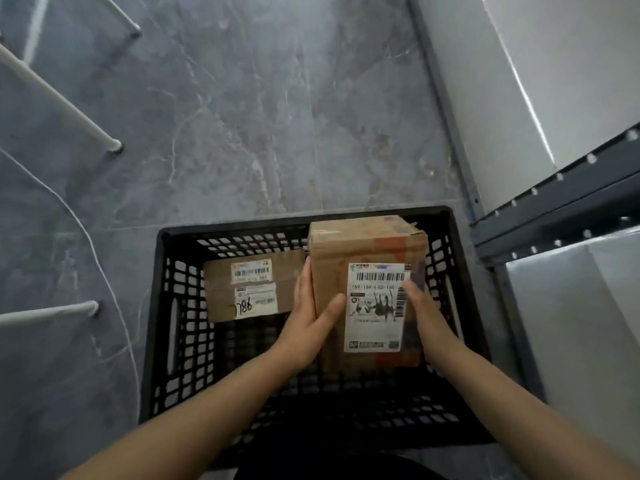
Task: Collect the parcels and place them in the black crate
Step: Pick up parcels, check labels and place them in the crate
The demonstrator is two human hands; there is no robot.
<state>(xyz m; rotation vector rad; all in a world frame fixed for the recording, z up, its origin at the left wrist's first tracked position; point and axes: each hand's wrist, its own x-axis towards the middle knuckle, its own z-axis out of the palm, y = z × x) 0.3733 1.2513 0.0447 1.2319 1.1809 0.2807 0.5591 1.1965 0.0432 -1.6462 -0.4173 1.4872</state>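
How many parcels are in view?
2. The flat parcel lies left in the black crate. The tall parcel is held by the left hand and right hand over the crate's right. Others may hide beneath.

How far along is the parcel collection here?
Done: one flat parcel lies inside the black crate. In hand: the left hand and right hand grip a taller box at the crate's right side. Left: letting it go; no other parcels are in view.
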